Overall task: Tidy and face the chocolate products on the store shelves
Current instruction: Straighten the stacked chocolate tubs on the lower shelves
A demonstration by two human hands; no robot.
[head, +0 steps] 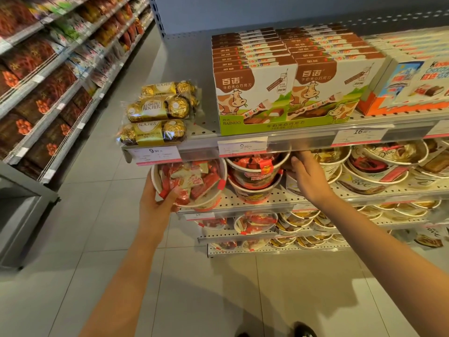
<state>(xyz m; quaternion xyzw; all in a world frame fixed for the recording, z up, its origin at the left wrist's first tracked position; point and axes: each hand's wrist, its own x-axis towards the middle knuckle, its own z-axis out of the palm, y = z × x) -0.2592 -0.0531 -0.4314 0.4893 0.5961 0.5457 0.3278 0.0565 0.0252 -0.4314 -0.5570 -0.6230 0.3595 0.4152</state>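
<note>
Where the aisle runs off at far left, long shelving (48, 76) packed with dark brown and red snack bags. Nearer, at the left end of the top shelf (279, 139), three gold Ferrero Rocher packs (155, 113) stacked and tilted. Just below, left hand (155, 205) gripping a tub of red-wrapped chocolates (189, 183) from beneath, thumb curled over its clear lid, tub tipped toward the camera at the edge of the second shelf (243, 205). Beside it, two red tubs (255, 176) stacked one on the other. Above them, Bainuo milk chocolate boxes (286, 93) in two rows, fronts facing out. Right hand (306, 176) reaching under the top shelf, fingers pressed against a pale tub (295, 184); whether curled round it, cannot tell. Further right, Dove tubs (379, 166) leaning in overlapping rows, and a Kinder box (413, 86) above.
</note>
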